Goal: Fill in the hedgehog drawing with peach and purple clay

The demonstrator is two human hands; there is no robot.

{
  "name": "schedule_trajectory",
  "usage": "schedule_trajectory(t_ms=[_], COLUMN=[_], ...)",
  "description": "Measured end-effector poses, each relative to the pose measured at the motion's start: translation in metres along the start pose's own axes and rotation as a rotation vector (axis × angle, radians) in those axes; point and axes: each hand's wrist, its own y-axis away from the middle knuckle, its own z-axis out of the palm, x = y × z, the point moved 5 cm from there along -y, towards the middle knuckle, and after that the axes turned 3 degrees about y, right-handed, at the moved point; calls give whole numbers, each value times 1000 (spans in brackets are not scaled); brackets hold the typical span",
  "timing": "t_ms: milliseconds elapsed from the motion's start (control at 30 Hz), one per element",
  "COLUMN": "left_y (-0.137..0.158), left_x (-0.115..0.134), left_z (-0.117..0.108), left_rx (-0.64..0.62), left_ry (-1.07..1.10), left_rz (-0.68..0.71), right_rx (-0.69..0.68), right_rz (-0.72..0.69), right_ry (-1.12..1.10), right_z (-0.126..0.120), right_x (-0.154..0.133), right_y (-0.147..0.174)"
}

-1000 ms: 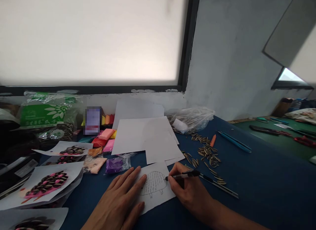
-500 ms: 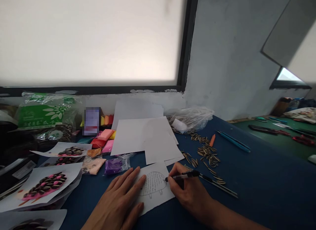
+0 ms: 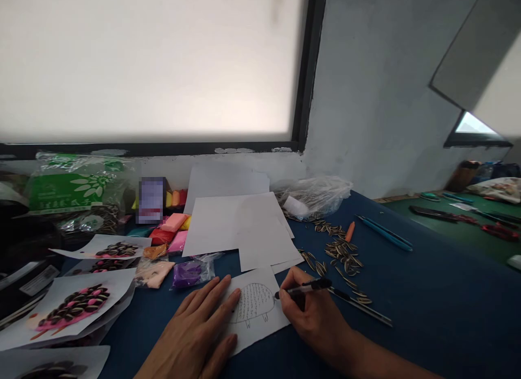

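My left hand [image 3: 203,322] lies flat, fingers spread, on the left part of a small white sheet of paper [image 3: 262,335]. My right hand [image 3: 313,316] grips a black pen [image 3: 307,288], its tip at the right edge of a drawing on that sheet. The drawing [image 3: 255,302] is a rounded body filled with rows of small marks, with little feet below; my left fingers cover its left side. Beyond the sheet lie larger blank white papers [image 3: 228,221]. Right of them are loose sunflower seeds [image 3: 344,254].
Left are printed pictures [image 3: 77,308] of a seed-covered figure, a purple clay packet [image 3: 189,273], other coloured packets [image 3: 165,235] and a green seed bag [image 3: 77,189]. On the right lie an orange stick [image 3: 350,231], blue tweezers [image 3: 385,232], a slim metal tool [image 3: 362,307] and a clear plastic bag [image 3: 321,194].
My right hand and the pen have shifted slightly to the right along the drawing's right edge. My left hand stays in place on the paper.
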Motion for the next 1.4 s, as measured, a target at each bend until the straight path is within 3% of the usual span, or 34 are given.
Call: schedule_trajectory(t_ms=[1400], left_y=[2], left_x=[0], left_z=[3], left_rx=[35], left_ry=[15], left_rz=[-19], right_rx=[-50], right_rz=[3], right_ry=[7], right_z=[3], right_x=[1], right_y=[1])
